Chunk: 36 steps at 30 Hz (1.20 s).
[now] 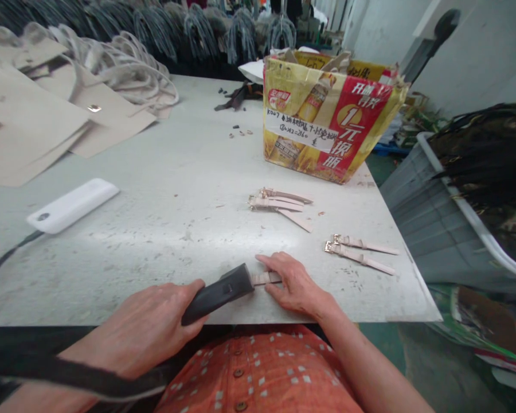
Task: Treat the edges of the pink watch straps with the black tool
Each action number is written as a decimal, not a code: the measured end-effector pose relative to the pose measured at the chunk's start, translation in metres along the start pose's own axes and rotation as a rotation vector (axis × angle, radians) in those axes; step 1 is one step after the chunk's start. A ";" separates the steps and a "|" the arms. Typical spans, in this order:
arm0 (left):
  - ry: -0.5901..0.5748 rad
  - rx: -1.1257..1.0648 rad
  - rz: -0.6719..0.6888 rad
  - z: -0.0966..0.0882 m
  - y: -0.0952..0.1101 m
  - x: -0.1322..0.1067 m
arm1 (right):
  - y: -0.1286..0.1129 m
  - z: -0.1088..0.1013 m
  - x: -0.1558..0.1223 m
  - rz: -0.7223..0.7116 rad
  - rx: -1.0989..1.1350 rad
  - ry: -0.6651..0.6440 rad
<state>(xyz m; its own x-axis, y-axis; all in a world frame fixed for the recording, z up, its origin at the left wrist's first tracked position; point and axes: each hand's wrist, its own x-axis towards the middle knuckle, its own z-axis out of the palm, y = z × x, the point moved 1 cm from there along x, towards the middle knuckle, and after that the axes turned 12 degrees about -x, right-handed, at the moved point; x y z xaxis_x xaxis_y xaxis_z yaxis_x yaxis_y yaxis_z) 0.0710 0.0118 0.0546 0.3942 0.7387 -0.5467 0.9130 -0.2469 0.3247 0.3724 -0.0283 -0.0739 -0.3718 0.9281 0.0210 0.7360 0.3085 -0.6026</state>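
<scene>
As a person's left hand (pixel 137 327) closes fully around the handle of a black tool (pixel 217 293), the right hand (pixel 296 285) lies open and flat, fingers spread, pressing a short pale strap (pixel 265 279) onto a scuffed white worktable (pixel 112 275) near its front edge. The tool's end meets the strap. Farther up the table lie a loose pile of pale straps (pixel 279 205) and, to the right, two buckled straps (pixel 361 251), below a printed cardboard box (pixel 331 120). A white plastic block (pixel 71 205) sits at left.
</scene>
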 end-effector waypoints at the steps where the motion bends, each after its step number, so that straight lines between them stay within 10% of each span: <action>1: -0.040 0.042 -0.034 -0.002 0.001 -0.002 | 0.000 0.001 0.000 -0.001 0.002 0.005; 12: -0.112 0.111 -0.058 -0.006 0.029 0.012 | 0.002 0.003 -0.001 -0.006 0.054 0.049; 36: 0.069 -0.112 -0.055 0.009 -0.020 0.010 | -0.005 0.015 0.003 0.097 -0.049 0.206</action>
<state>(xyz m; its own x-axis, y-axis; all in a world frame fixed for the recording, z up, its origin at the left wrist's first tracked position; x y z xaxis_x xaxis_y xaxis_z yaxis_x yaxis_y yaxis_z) 0.0577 0.0190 0.0357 0.3325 0.7912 -0.5133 0.9140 -0.1362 0.3822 0.3593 -0.0301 -0.0823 -0.1789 0.9752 0.1304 0.7913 0.2214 -0.5700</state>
